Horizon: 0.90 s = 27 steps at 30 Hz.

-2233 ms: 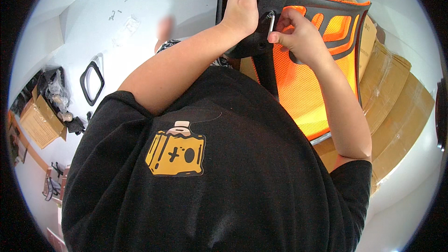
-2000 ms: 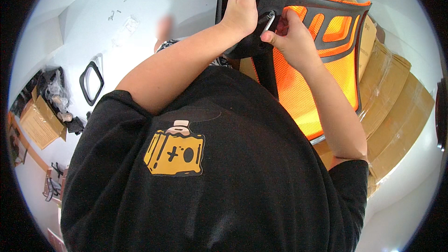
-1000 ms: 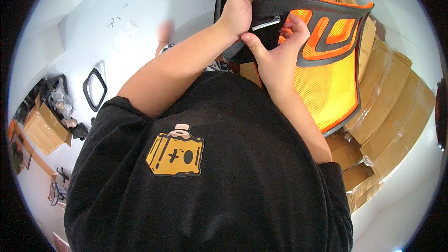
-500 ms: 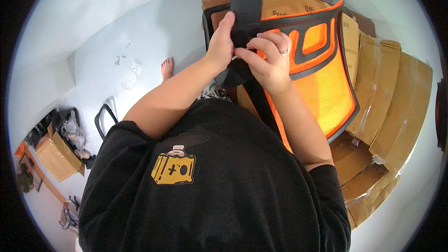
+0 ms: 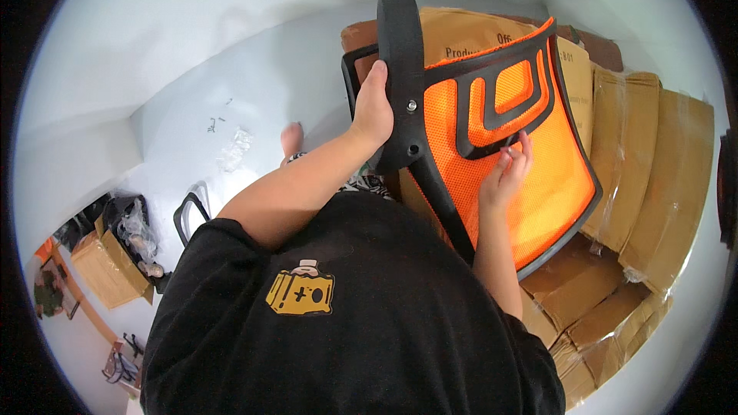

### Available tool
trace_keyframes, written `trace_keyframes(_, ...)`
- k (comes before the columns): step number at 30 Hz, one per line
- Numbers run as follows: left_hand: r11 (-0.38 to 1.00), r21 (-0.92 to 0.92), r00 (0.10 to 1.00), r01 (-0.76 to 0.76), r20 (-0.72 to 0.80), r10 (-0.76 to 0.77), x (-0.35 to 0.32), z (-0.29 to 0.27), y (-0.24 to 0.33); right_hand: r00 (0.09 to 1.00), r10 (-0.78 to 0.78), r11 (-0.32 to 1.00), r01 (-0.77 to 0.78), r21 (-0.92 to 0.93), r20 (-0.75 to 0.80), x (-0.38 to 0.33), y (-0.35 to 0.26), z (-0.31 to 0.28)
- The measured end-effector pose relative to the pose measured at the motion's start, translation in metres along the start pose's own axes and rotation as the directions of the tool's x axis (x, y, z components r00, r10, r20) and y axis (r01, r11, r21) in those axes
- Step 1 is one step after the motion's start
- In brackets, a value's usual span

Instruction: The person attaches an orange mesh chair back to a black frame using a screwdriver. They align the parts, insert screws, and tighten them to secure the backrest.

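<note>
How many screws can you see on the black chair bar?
2: one screw beside the left hand, another screw just below it on the black bar. More may be hidden.

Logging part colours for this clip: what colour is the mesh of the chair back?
Orange mesh, framed in black; the head view shows it plainly.

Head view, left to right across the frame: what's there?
Small cardboard box → black loop-shaped frame on the floor → left hand on the black armrest → right hand on the orange mesh chair back → stacked flat cartons.
</note>
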<state>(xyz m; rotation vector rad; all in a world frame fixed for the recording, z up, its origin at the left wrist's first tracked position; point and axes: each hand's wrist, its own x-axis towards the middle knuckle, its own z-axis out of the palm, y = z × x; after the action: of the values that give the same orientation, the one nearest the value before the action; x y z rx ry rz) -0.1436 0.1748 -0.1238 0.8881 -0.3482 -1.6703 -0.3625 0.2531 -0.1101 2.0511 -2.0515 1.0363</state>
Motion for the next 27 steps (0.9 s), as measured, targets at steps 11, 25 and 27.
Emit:
trace_keyframes(11,0.995,0.069,0.988,0.071,-0.141,-0.060,0.001,-0.036,-0.026,0.979,0.153,0.988,-0.148,-0.046,0.138,-0.011,0.007,-0.007)
trace_keyframes(25,0.809,0.569,0.989,0.150,-0.087,-0.122,0.031,-0.118,-0.046,0.994,0.065,0.985,-0.051,-0.162,0.082,-0.016,0.007,0.020)
trace_keyframes(27,0.784,0.606,0.990,0.137,-0.113,-0.086,0.032,-0.143,-0.058,0.986,0.166,0.978,-0.167,0.124,0.016,-0.017,0.033,0.030)
